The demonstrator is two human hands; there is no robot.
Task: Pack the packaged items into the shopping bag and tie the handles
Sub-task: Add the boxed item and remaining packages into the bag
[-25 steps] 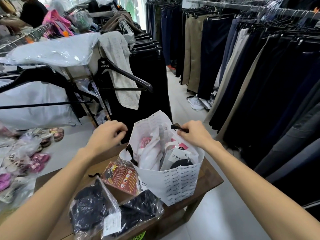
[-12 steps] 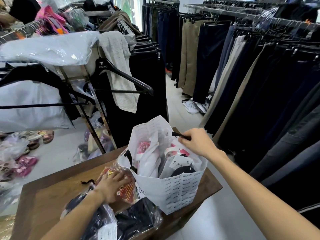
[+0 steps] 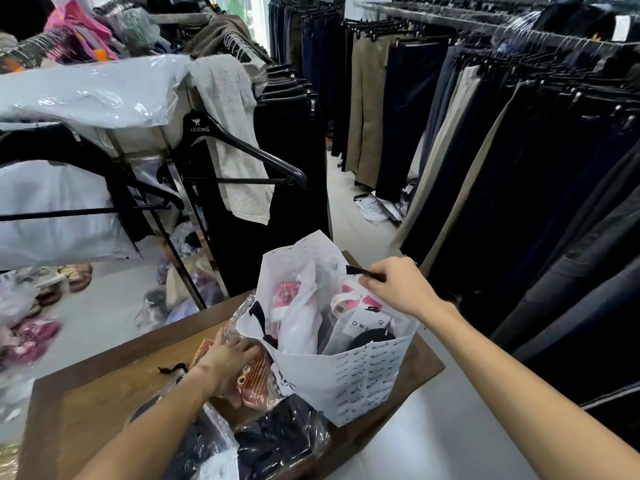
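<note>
Wooden and brown, the table [image 3: 86, 407] carries the whole job, and it stands in a narrow aisle of a clothes shop: a rail of dark and khaki trousers [image 3: 485, 150] runs down the right side, and a second rack on the left holds a black hanger [image 3: 242, 150] marked with a brand name, a grey garment [image 3: 235, 133] draped over the rail, and clear plastic covers [image 3: 86, 88] over pale clothes. Bagged shoes and sandals [image 3: 31, 327] lie on the floor to the left, and loose papers [image 3: 374, 206] lie on the floor farther up the aisle. On the table's far right corner stands the white shopping bag [image 3: 363, 379], printed with rows of small black lettering, its mouth wide open and its near wall sagging; inside show pink and white wrapped goods and a dark item under a white label. The right hand [image 3: 398, 285] pinches a black handle strap [image 3: 360, 271] at the bag's far rim, holding that side up. The left hand [image 3: 228, 362] lies closed around a red packaged item [image 3: 256, 379] in clear wrap, on the table just beside the bag's left wall. Nearer the camera, two dark garments in clear plastic [image 3: 277, 441] lie on the table edge, partly under the left forearm, and a short black cord [image 3: 173, 368] lies loose on the wood
</note>
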